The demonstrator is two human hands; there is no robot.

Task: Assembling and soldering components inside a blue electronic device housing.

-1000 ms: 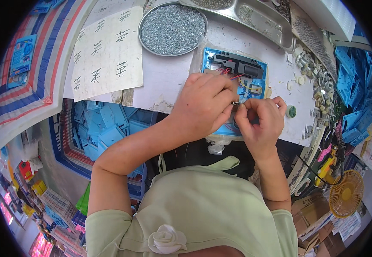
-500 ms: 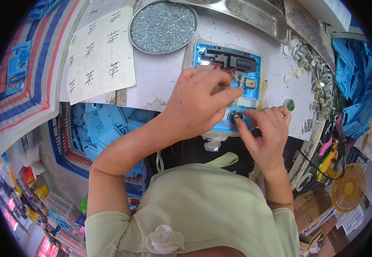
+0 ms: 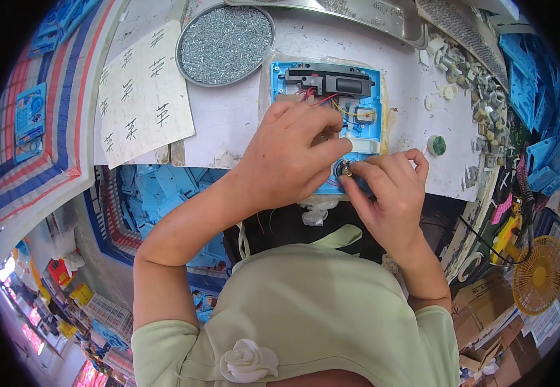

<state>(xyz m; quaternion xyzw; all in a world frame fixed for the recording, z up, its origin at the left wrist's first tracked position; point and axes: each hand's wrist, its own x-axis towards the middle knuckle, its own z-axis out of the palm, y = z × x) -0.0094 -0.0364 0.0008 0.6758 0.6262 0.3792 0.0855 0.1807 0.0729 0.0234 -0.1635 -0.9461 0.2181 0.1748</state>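
A blue plastic casing (image 3: pixel 375 97) lies open side up on the white worktop, with a black module (image 3: pixel 347 84), thin red and yellow wires and a small silvery part (image 3: pixel 365 115) inside. My left hand (image 3: pixel 296 151) lies over its left side, fingers bent; anything in its fingertips is hidden. At the near edge of the casing, the thumb and index finger of my right hand (image 3: pixel 389 190) pinch a small round dark part (image 3: pixel 342 168) with a shiny metallic middle. A white strip (image 3: pixel 365 146) crosses the casing just beyond that part.
A round metal tray of screws (image 3: pixel 225 45) stands at the far left, beside a handwritten paper sheet (image 3: pixel 141 97). Farther back is a long metal tray (image 3: pixel 383 22). Metal pieces (image 3: pixel 486 113) and a green roll (image 3: pixel 436 145) lie right. Blue panels (image 3: pixel 157 193) fill a crate below.
The view has shifted slightly, so the casing and worktop sit farther left in it. Both hands stay at the casing. The round part shows more of its shiny middle.
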